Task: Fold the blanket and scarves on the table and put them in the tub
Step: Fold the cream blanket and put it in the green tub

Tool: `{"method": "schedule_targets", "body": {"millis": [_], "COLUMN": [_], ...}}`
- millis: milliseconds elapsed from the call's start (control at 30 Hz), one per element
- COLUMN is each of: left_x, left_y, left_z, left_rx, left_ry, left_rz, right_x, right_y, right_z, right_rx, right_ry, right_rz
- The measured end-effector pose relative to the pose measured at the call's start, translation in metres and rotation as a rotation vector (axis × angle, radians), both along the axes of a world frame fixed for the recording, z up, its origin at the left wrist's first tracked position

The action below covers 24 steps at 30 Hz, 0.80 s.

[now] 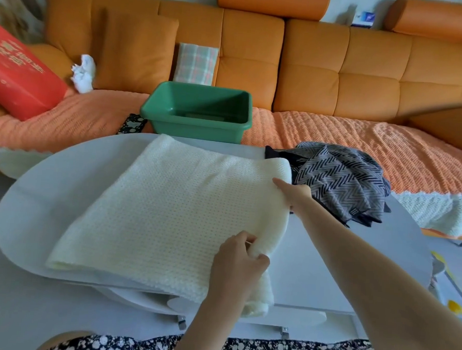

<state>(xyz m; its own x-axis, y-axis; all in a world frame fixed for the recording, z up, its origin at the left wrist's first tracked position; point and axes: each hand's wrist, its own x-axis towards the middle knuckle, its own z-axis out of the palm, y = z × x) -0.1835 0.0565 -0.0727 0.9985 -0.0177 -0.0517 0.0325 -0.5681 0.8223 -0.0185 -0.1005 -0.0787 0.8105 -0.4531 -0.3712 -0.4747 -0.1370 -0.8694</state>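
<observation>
A cream knitted blanket (166,209) lies folded flat on the white oval table (36,199), its near right corner hanging over the front edge. My left hand (238,261) pinches the blanket's folded right edge near the front. My right hand (295,195) grips the same edge farther back, thumb on top. A crumpled grey and black chevron scarf (342,180) lies on the table's right side, just past my right hand. The green tub (201,111) stands on the sofa beyond the table, with nothing in it.
The orange sofa (337,73) runs behind the table, with a red box (18,75), a white crumpled cloth (84,72), a checked cushion (197,63) and a dark patterned item (132,124) by the tub. Papers (443,282) lie at the right.
</observation>
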Motion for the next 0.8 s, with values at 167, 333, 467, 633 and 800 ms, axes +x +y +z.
{"method": "schedule_targets", "body": {"millis": [167,333,467,633,800], "left_x": [0.006,0.013,0.018,0.032,0.044], "left_y": [0.023,0.072,0.120,0.190,0.262], "left_z": [0.008,0.023,0.034,0.042,0.033], "left_rx": [-0.221,-0.507,-0.680,-0.797,-0.727], "left_ry": [0.049,0.143,0.160,0.098,0.040], "left_rz": [0.025,0.106,0.213,0.335,0.475], "right_x": [0.015,0.036,0.056,0.079,0.099], "right_y": [0.017,0.074,0.140,0.224,0.296], "right_z": [0.011,0.042,0.052,0.065,0.062], "right_rx": [0.018,0.029,-0.010,-0.122,-0.235], "right_ry": [-0.157,-0.327,-0.421,-0.494,-0.465], "right_rz": [0.018,0.069,0.133,0.224,0.379]}}
